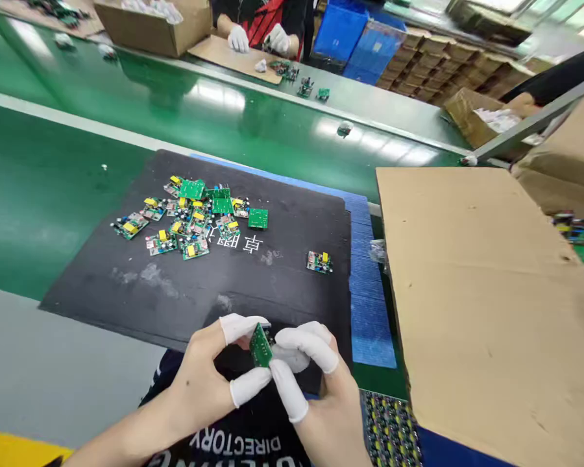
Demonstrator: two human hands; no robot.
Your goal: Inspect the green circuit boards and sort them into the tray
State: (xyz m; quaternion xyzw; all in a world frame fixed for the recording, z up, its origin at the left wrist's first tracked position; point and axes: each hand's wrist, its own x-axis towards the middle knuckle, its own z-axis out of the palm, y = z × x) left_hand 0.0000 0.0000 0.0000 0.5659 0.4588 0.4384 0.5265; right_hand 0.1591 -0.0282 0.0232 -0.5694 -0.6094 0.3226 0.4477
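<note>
A small green circuit board (pixel 261 347) is held up on edge between my two hands, near the front of the black mat (pixel 282 292). White finger cots cover several of my fingertips. My left hand (pixel 209 366) grips the board's left side with thumb and finger. From the right, my right hand (pixel 316 376) has its thumb and fingers closed on the board's other edge. The components on its far face are mostly hidden. Farther up the mat lies a loose pile of circuit boards (pixel 194 217), some face down. A single board (pixel 319 261) rests apart at the right.
A large cardboard sheet (pixel 477 292) lies at the right, beside blue corrugated sheeting (pixel 370 292). Below it is a tray of packed boards (pixel 392 428). Across the green conveyor (pixel 272 123), a co-worker's gloved hands (pixel 257 39) are near a cardboard box (pixel 150 29).
</note>
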